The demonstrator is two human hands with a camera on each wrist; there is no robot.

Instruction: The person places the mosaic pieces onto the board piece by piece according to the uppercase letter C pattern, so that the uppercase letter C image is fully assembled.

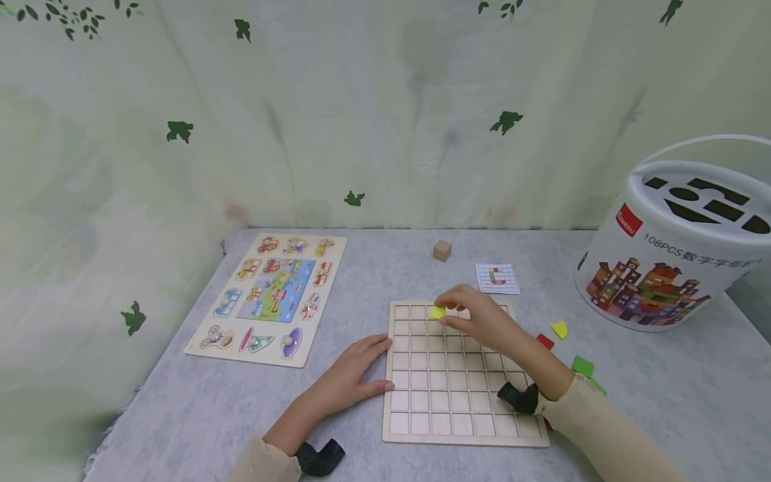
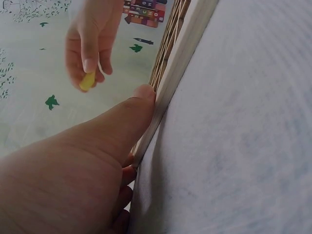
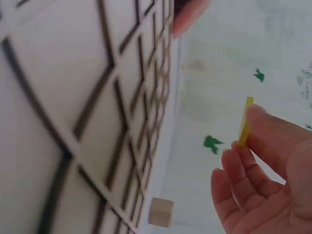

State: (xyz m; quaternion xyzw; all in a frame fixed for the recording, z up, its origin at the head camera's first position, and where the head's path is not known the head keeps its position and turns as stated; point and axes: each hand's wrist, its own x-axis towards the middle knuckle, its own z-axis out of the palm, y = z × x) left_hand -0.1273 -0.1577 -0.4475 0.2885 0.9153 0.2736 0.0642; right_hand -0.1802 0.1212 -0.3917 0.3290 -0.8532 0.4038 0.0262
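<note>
puzzle board (image 1: 289,284), white bucket (image 1: 674,258) (far right), wooden cube (image 1: 442,250), pale backdrop (image 1: 361,120)

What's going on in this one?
A person is handling small coloured pieces at a gridded board. The right hand pinches a yellow piece above the far part of the grid, while the left hand touches the board's left edge. A card with a coloured pattern lies beyond the board, and loose green pieces lie to its right.
</note>
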